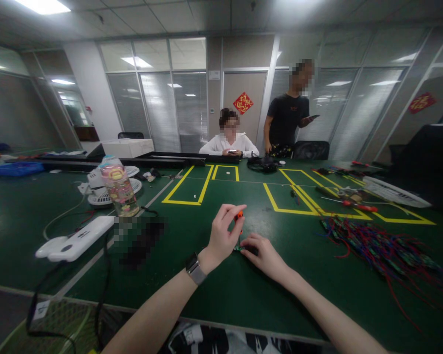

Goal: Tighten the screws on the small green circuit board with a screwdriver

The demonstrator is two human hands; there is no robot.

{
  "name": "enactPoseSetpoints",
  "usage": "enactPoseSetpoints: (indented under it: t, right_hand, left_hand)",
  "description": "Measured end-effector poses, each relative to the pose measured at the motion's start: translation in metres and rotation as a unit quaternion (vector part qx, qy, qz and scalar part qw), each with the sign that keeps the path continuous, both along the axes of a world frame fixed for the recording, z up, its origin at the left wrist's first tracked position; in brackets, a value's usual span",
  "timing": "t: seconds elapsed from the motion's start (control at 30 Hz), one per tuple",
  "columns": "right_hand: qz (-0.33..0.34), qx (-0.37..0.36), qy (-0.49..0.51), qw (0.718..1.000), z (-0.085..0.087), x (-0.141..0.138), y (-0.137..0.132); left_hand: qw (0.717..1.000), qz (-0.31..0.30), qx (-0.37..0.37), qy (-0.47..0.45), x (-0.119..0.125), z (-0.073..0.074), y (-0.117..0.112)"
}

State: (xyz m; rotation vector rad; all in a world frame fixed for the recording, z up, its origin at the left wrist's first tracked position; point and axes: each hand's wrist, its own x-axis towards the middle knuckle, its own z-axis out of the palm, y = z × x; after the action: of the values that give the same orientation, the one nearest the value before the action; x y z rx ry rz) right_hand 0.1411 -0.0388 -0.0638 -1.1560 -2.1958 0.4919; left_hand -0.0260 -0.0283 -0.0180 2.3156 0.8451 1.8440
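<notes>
My left hand [225, 233] is closed around the orange handle of a small screwdriver [239, 215]. Its thin shaft points down at a small green circuit board [238, 248] on the table. Fingers of my right hand [264, 253] press on the board's right side, palm low over the green tabletop [221, 285]. Between the hands the board is mostly covered, so whether the tip touches a screw I cannot tell.
Right of my hands lies a heap of circuit boards with red and blue wires [380, 246]. A red-handled screwdriver [358, 205] sits behind it. On the left are a bottle [120, 189] and a white device [79, 238]. Two people [290, 118] are across the table.
</notes>
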Motion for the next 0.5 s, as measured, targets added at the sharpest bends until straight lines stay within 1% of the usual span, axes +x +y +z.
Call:
enactPoseSetpoints:
  t: [0.13,0.33,0.43,0.5]
  right_hand:
    - [-0.001,-0.001,0.002,1.0,0.0014,-0.0003,-0.0007]
    - [-0.002,-0.002,-0.002,1.0,-0.0004,0.0006,0.0]
    - [-0.003,-0.001,-0.002,1.0,-0.0011,0.0015,0.0004]
    - [-0.002,0.001,0.0,1.0,-0.0011,0.0019,0.0004]
  left_hand:
    - [1.0,-0.019,-0.007,0.003,0.0008,0.0008,-0.0018]
    - [1.0,0.007,0.021,0.002,0.0007,0.0001,-0.0004]
    - [1.0,0.01,0.012,0.002,0.0014,-0.0005,-0.0013]
    - [1.0,-0.003,0.0,0.003,0.002,-0.0003,-0.0022]
